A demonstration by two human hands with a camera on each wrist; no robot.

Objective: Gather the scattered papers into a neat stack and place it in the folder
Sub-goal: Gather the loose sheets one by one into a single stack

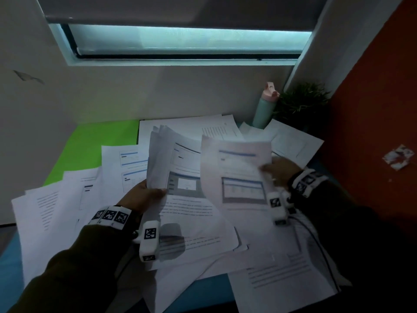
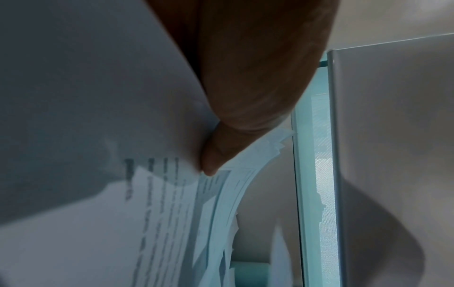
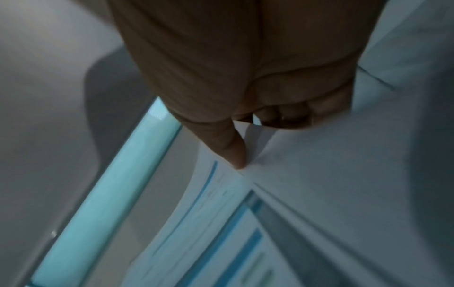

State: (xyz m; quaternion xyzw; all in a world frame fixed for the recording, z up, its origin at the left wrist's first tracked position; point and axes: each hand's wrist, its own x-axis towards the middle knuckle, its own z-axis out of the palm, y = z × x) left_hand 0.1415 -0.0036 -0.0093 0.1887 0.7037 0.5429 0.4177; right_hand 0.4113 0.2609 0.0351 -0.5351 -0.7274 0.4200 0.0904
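Note:
Printed white papers [image 1: 56,206] lie scattered over the desk. My left hand [image 1: 144,195] grips a curled bundle of several sheets [image 1: 167,159] raised above the desk; in the left wrist view the thumb [image 2: 216,155] presses on the fanned bundle [image 2: 221,203]. My right hand [image 1: 278,169] pinches the right edge of a single lifted sheet [image 1: 237,175] with a blue table on it. The right wrist view has the thumb [image 3: 233,151] on that sheet [image 3: 319,184], fingers curled behind it. A bright green folder [image 1: 94,145] lies at the back left, partly under papers.
A pale green bottle with a pink lid [image 1: 265,107] and a small green plant [image 1: 302,102] stand in the back right corner. An orange-red wall [image 1: 372,120] closes the right side. A window [image 1: 180,39] sits above the desk. The blue desk edge [image 1: 9,267] shows at the front left.

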